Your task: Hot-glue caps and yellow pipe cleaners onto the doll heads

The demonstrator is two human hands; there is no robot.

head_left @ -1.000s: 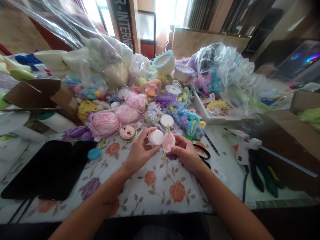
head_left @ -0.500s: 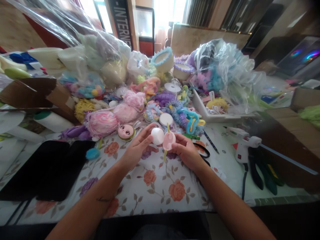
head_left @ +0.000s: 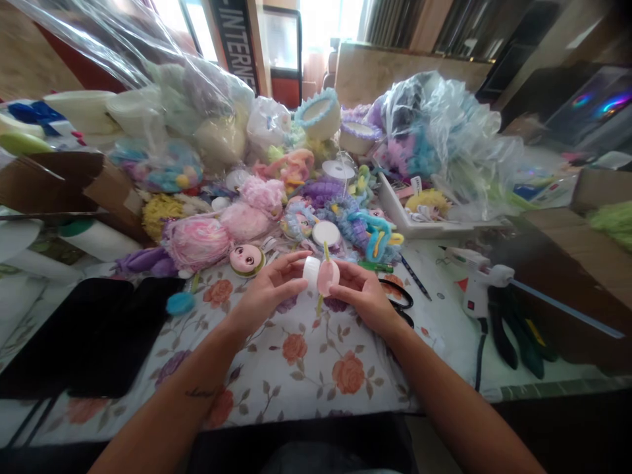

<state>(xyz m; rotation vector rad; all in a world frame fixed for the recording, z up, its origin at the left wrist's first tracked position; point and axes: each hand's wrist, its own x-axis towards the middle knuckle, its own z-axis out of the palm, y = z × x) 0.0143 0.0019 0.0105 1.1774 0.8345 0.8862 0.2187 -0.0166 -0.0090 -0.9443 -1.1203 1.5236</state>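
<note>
Above the flowered cloth, my left hand (head_left: 269,288) holds a small round white piece (head_left: 311,270) between thumb and fingers, its flat face turned toward the right. My right hand (head_left: 364,294) grips a pale pink round piece (head_left: 328,279) by its right side. A yellow-green fuzzy strip (head_left: 326,250) sticks out above and below the pink piece. The two pieces are side by side at close range; whether they touch is hard to tell. Left of my left hand lies a doll face disc (head_left: 247,259), and a white round lid (head_left: 326,234) lies beyond the hands.
Black scissors (head_left: 401,294) and a pencil (head_left: 415,278) lie right of my right hand. Farther right are a glue gun (head_left: 476,289) and dark-handled pliers (head_left: 504,329). Two black tablets (head_left: 99,336) lie at left. Yarn and plush pieces (head_left: 200,241) are heaped behind, beside a white tray (head_left: 434,228).
The white piece has turned from face-on to more edge-on and sits closer to the pink piece. My left thumb has moved nearer to it. The view has shifted slightly.
</note>
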